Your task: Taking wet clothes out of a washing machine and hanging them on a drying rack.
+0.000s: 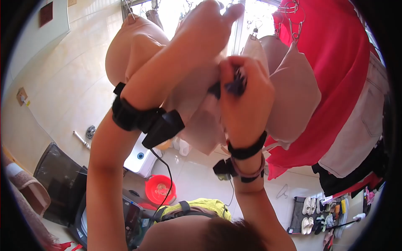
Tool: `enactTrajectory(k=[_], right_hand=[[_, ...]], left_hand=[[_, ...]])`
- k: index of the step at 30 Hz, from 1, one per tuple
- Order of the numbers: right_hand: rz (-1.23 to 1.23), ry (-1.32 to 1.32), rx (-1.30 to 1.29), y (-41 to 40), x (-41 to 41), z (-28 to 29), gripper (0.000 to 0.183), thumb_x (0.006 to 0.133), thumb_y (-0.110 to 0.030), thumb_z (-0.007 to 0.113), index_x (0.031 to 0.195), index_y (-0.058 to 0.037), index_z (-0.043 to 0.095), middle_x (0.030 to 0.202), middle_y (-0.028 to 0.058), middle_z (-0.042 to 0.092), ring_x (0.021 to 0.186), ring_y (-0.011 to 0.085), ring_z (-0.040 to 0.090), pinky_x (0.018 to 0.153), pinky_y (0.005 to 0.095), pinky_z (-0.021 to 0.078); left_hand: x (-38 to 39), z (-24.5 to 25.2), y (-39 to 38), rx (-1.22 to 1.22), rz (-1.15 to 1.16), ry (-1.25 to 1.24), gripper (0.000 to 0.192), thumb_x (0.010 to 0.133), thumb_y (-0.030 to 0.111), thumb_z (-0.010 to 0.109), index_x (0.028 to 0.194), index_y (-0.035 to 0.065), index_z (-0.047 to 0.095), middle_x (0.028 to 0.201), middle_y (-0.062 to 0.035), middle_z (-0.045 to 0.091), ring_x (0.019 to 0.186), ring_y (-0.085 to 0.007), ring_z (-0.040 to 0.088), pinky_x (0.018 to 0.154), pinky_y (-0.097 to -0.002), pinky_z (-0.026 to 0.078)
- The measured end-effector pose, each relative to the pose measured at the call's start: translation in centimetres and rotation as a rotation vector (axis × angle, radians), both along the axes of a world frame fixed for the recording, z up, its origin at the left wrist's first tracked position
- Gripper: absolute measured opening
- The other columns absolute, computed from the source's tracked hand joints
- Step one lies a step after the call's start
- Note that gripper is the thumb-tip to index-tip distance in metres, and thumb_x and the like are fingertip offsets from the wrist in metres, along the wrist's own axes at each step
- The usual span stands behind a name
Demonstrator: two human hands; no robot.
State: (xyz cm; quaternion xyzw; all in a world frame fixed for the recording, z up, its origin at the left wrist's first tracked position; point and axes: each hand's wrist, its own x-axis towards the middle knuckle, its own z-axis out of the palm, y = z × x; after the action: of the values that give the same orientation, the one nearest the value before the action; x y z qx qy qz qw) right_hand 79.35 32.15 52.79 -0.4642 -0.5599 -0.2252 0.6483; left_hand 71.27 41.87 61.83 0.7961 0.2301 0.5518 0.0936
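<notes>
Beige bra cups [141, 47] hang from metal clips in front of a bright window. My left hand [207, 25] is raised among them at the top; its fingers are turned towards the window, and what they hold cannot be made out. Lower and to the right, my right hand [246, 84] is closed around a small dark item [235, 84], blurred and partly hidden by the fingers. Right of this hand hangs another beige cup [295, 94], held by a metal clip [295, 34]. Both wrists wear black straps with small devices and cables.
A red garment [329, 78] and light trousers [361, 125] hang at the right. Below stand a red basin [160, 189], a white sink [141, 157] and an open washing machine [125, 216]. A shoe rack [296, 216] is at the lower right, a towel [28, 188] at the left.
</notes>
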Motion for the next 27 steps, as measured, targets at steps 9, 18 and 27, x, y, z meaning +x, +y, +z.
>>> enactTrajectory(k=[9,18,27], right_hand=[[-0.144,-0.008,-0.071,1.9,4.7,3.9,0.019,0.087,-0.018,0.066,0.085,0.0005,0.063,0.075,0.0180,0.064,0.069,0.0359,0.064,0.064,0.0431,0.0489],[0.023,0.030,-0.017,2.3,5.0,3.4,0.011,0.085,-0.010,0.065,0.088,-0.0002,0.064,0.074,0.0152,0.063,0.063,0.0294,0.061,0.061,0.0370,0.0476],[0.059,-0.108,0.140,3.6,6.0,3.4,0.008,0.087,-0.010,0.067,0.091,-0.0029,0.063,0.070,0.0091,0.060,0.062,0.0198,0.057,0.059,0.0316,0.0445]], left_hand=[[0.3,1.5,0.7,-0.063,-0.207,0.056,0.049,0.089,0.049,0.066,0.076,0.0026,0.058,0.061,0.0026,0.048,0.054,-0.0052,0.041,0.052,-0.0213,0.036],[1.1,0.5,0.5,-0.388,-0.536,-0.174,0.036,0.086,0.034,0.076,0.083,0.0065,0.054,0.068,0.0031,0.049,0.058,-0.0043,0.043,0.053,-0.0191,0.037],[0.9,0.7,1.5,-0.555,-0.746,-0.199,0.025,0.091,0.025,0.071,0.082,0.0115,0.052,0.068,0.0051,0.046,0.061,-0.0052,0.042,0.055,-0.0191,0.036]])
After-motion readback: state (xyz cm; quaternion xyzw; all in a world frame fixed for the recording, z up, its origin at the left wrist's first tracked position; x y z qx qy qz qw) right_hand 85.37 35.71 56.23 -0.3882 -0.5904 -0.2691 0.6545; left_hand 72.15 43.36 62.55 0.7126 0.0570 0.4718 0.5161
